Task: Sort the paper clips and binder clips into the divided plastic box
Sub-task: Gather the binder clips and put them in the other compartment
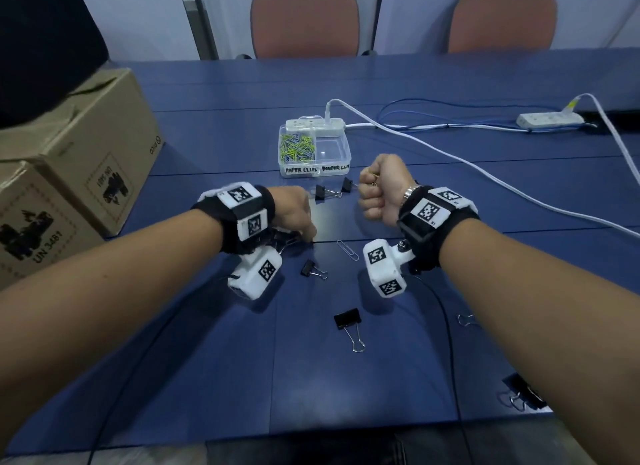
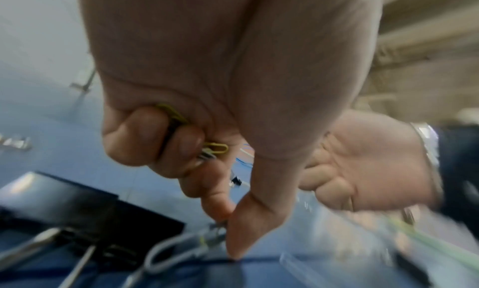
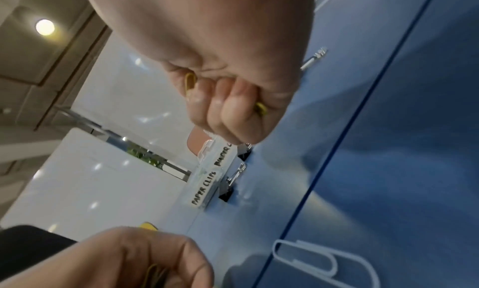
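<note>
- The right hand (image 1: 381, 187) is a closed fist above the table (image 1: 450, 194), with yellow paper clips (image 3: 190, 83) showing between its fingers.
- The left hand (image 1: 294, 210) is low on the table — thumb and forefinger pinch a clip, other fingers grip yellow ones.
- The divided plastic box (image 1: 314, 151) stands just beyond; its left compartment holds paper clips.
- Black binder clips (image 1: 348, 321) lie around.

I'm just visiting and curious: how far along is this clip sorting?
Roughly halfway. Done: the paper clips compartment is well filled. In hand: the right hand and left hand both grip paper clips. Left: the binder clips compartment looks empty, several binder clips and a white paper clip lie on the table.
</note>
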`<state>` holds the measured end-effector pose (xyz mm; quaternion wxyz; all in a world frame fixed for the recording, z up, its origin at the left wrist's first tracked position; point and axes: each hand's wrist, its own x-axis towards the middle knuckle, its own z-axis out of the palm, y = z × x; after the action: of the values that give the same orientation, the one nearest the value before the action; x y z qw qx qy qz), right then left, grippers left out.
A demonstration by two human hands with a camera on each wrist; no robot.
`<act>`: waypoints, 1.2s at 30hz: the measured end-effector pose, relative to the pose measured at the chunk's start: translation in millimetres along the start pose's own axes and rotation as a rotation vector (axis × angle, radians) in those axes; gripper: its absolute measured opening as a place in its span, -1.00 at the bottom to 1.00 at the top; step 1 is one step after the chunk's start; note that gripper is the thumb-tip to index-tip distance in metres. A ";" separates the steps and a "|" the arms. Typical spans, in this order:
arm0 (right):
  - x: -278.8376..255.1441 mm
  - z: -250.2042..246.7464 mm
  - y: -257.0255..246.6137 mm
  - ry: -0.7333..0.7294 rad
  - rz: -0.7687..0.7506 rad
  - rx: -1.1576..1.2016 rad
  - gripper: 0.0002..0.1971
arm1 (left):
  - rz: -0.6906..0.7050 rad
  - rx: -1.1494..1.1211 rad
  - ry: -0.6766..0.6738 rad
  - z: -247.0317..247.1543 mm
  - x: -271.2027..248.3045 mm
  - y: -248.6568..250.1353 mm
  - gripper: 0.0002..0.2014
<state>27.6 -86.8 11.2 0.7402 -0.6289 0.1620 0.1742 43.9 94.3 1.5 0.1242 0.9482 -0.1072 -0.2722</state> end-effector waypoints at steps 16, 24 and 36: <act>5.6 -6.9 3.3 0.012 -0.028 -0.228 -0.63 | 0.174 -1.029 -0.128 -28.2 10.2 -7.9 -0.79; -6.9 1.2 27.0 -0.029 -0.340 -1.477 -0.65 | 0.122 -0.956 -0.114 -22.6 17.4 -11.0 -0.82; -7.2 10.7 34.4 -0.013 -0.315 -1.514 -0.89 | 0.059 -0.884 -0.044 -17.5 19.7 -6.7 -0.83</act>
<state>5.5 -71.6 -13.9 0.1254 -0.9782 -0.0970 0.1339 70.7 98.5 4.2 0.5234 0.7943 -0.0103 -0.3082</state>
